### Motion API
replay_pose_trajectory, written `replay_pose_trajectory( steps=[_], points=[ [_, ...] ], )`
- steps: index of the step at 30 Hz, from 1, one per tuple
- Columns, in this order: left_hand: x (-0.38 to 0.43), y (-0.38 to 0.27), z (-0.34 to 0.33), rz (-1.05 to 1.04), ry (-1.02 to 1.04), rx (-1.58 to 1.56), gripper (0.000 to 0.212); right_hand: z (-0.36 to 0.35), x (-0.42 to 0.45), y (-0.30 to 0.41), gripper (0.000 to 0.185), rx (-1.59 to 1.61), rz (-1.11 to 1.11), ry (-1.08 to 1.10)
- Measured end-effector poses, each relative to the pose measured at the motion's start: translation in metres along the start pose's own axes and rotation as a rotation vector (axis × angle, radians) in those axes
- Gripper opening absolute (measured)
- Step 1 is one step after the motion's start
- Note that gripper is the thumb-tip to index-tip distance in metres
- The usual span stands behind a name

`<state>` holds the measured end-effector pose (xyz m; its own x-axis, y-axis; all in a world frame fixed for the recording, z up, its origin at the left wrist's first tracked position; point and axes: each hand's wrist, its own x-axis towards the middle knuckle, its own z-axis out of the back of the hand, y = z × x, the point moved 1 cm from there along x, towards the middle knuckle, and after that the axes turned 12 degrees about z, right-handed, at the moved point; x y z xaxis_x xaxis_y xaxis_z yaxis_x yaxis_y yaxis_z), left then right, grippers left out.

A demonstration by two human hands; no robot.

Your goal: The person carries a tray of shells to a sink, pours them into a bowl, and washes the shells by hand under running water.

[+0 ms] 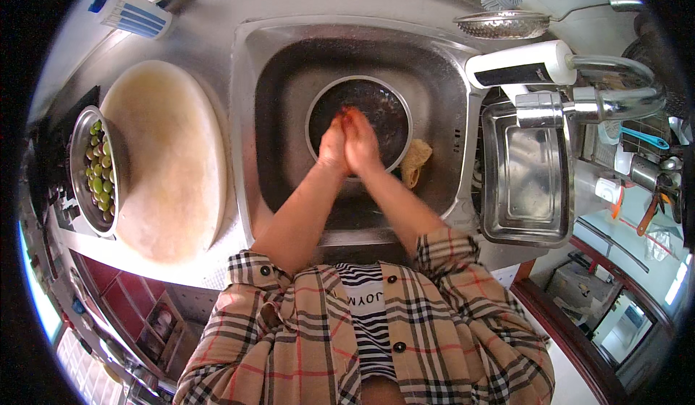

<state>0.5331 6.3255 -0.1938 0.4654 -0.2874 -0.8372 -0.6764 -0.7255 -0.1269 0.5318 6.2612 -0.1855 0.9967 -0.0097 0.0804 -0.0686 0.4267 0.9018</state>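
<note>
A round metal-rimmed bowl (409, 113) stands in the stainless steel sink (288, 95). Dark liquid or other dark contents fill it, with a few glints on the surface. My left hand (332, 143) and my right hand (359, 140) are pressed together over the bowl, fingers pointing away from me. Dark red shows around the fingertips, and whether something lies between the palms is hidden. A tan loofah-like scrubber (417, 162) rests on the sink floor, beside the bowl on the right.
Left of the sink, a metal bowl of green olive-like fruits (99, 179) is by a round cutting board (168, 160). On the right are a rectangular steel tray (526, 182), a faucet (592, 103) with white head, and a strainer (507, 25). A white bottle (136, 17) stands back left.
</note>
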Motion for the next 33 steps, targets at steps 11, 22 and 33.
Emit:
replay_pose_trajectory(
  steps=[11, 22, 33],
  points=[
    [0.007, -0.02, 0.018, 0.011, 0.007, 0.124, 0.037, -0.006, -0.009, 0.026, 0.027, -0.038, 0.151, -0.063],
    [0.0, -0.044, -0.008, -0.114, -0.356, 0.816, 0.051, 0.043, 0.047, -0.042, 0.034, -0.456, 0.157, 0.3],
    [0.022, -0.013, 0.003, 0.043, -0.201, 0.067, 0.046, 0.005, -0.004, 0.01, 0.034, 0.084, -0.166, 0.039]
  ],
)
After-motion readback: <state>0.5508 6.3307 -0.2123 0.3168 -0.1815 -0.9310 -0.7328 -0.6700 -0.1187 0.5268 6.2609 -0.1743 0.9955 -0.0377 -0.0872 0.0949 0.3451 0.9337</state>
